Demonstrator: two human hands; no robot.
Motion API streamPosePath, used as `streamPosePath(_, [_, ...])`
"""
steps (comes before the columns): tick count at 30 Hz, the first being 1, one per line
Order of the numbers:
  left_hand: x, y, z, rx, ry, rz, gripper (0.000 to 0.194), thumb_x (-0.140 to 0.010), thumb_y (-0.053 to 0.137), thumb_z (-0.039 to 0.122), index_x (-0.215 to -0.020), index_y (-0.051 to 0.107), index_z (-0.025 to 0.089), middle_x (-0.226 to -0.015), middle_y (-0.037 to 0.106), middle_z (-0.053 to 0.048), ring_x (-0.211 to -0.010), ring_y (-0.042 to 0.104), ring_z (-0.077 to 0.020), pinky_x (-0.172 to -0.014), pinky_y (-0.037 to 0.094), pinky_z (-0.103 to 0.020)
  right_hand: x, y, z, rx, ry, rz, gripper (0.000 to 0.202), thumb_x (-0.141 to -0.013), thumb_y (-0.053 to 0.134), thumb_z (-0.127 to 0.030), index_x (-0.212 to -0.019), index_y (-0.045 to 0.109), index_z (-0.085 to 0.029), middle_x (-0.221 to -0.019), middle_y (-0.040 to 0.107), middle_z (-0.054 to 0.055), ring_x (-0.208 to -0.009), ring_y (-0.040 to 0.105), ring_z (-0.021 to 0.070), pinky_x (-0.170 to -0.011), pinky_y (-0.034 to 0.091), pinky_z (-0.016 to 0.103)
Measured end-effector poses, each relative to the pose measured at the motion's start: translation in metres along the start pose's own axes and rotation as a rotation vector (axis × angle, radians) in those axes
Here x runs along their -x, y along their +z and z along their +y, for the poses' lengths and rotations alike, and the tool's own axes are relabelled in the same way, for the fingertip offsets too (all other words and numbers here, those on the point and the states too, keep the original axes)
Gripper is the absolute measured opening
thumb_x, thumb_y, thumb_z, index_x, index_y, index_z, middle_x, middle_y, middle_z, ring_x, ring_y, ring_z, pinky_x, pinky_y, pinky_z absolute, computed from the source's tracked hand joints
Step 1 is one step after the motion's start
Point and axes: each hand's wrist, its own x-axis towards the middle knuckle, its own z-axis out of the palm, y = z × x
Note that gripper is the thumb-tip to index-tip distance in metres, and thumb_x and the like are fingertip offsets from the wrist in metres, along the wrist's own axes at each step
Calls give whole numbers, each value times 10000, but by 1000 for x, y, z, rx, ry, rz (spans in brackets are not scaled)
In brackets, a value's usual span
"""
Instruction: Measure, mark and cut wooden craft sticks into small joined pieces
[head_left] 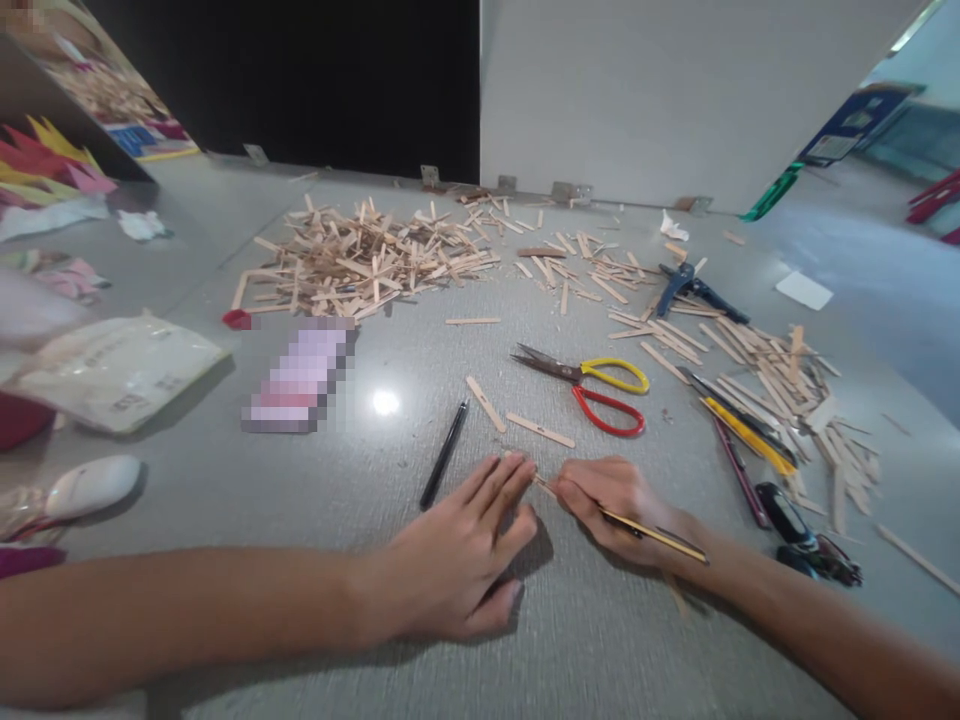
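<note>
In the head view, I have a thin wooden stick (544, 485) on the tabletop (300, 620), between the two hands, its long axis slanting from far left to near right. The left hand (457, 550) is open, fingertips laid over the far end; the right hand (611, 505), nearer the close end, grips what may be a yellow-and-black cutter (664, 538), too blurred to be sure. Scissors (577, 372) lie beyond.

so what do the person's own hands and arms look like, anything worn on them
The left hand and right hand are both ungloved, with no ring in sight, though some fingers are partly hidden. The left forearm and right forearm show no sleeve, watch or bracelet as far as the picture reaches.
</note>
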Motion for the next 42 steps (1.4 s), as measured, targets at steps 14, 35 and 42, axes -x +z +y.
streamPosePath(14, [0,-3,0,14,-33,-29,545,-995,613,480,-1350,611,68,-1636,533,-306,-1560,471,-447,-1327,268,-552,2,-6,-4,-28,31,-12,520,-1221,311,-311,-753,526,-237,-631,513,-46,-514,436,124,-533,347,278])
streamPosePath(35, [0,1,-1,40,30,-8,529,-966,661,413,-1349,596,54,-1618,520,-369,-1557,485,-489,-1307,361,-598,5,6,-8,-187,238,117,600,-1217,330,-473,-721,562,-229,-582,537,-42,-490,520,116,-534,401,265])
streamPosePath(42, [-1,2,0,21,24,-10,523,-979,628,423,-1373,578,83,-1618,535,-348,-1549,506,-480,-1280,412,-589,3,6,-4,-249,277,90,553,-1212,379,-461,-739,546,-229,-598,539,-51,-506,526,111,-547,402,258])
